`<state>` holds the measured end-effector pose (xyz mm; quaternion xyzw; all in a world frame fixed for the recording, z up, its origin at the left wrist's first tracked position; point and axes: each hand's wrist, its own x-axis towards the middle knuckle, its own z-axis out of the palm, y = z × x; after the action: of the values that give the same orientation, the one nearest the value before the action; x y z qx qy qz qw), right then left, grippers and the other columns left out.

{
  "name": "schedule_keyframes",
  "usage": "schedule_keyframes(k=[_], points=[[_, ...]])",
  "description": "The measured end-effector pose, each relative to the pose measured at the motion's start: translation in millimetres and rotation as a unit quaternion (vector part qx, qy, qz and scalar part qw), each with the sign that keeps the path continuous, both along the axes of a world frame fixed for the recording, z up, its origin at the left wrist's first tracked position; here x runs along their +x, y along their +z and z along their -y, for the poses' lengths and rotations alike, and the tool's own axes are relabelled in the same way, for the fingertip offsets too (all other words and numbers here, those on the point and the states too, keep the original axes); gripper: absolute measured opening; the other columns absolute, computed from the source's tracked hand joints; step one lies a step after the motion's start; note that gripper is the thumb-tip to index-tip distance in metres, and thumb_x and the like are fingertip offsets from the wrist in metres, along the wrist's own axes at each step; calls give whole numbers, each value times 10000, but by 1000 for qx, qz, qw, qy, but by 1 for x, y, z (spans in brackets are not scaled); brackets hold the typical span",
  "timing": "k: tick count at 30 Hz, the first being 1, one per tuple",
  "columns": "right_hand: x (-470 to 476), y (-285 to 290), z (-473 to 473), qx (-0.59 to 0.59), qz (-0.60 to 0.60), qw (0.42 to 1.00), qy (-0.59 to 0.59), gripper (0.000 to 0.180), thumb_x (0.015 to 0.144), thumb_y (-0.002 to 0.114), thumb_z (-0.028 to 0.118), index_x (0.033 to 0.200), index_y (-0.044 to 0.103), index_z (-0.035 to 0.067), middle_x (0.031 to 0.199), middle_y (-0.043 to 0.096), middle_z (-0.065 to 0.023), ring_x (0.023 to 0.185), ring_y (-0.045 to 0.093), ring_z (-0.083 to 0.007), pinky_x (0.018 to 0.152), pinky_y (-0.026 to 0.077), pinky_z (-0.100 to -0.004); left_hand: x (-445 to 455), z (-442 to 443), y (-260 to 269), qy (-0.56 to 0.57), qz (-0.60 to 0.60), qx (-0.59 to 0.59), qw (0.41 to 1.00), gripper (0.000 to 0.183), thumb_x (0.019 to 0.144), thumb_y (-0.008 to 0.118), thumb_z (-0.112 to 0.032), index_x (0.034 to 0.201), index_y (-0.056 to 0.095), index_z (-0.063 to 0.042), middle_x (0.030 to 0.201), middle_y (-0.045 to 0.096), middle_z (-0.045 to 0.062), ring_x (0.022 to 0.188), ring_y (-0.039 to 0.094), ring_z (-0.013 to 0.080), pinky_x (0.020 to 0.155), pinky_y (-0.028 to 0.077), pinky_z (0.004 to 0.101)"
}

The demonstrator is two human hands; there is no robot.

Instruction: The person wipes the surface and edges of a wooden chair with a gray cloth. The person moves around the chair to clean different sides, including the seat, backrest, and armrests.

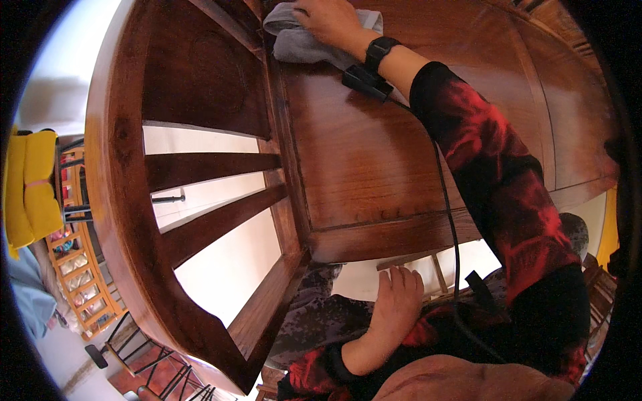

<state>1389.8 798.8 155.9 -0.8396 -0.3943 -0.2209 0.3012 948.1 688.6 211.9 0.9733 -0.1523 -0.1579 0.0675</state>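
At the top of the view, my right hand (328,20) presses on a bunched grey cloth (306,46). The cloth lies on the glossy brown wooden seat panel (371,165), close to the slatted wooden frame at its left. A black band circles my right wrist. Just below that wrist is a small black box (366,82) with a thin black cable (446,195) running down toward my body. My left hand (398,303) is held in front of my body, just below the seat's near edge. It holds nothing, and its fingers are loosely extended.
The upright frame has wooden slats (215,168) and a thick curved rail (120,200). Beyond it are a yellow cushioned seat (32,188), an orange wooden rack (83,280) with items behind its bars, a blue cloth (30,295) and black metal legs (165,366).
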Motion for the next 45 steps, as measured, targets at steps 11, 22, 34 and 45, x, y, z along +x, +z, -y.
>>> schedule_keyframes(k=[11,22,34,45], points=[[31,13,-13,-108,108,988,-16,178,821,643,204,780,712,45,913,632,-202,878,641,-379,720,528,-483,3,-7,6,-15,-23,1,1000,417,875,591,-196,1262,601,-38,1175,630,154,1150,598,321,987,459,481],[22,43,-8,82,14,996,10,205,907,586,193,862,724,49,867,696,-197,887,673,-397,756,527,-508,4,-10,0,-10,-5,-10,1000,403,861,580,-201,1223,617,-26,1164,629,156,1130,586,313,983,450,480],[22,12,-23,53,26,997,-45,184,837,710,217,867,674,39,852,609,-182,873,604,-405,792,488,-508,1,-14,-28,9,-22,-25,999,380,841,599,-182,1187,632,-30,1097,640,145,1052,604,301,937,475,473],[49,-17,-50,242,-202,948,-37,298,888,666,271,947,678,-20,979,702,-242,969,666,-408,860,522,-475,0,-13,-33,12,-4,-9,1000,344,853,580,-185,1165,635,-51,1078,628,128,1037,599,271,913,472,453]])
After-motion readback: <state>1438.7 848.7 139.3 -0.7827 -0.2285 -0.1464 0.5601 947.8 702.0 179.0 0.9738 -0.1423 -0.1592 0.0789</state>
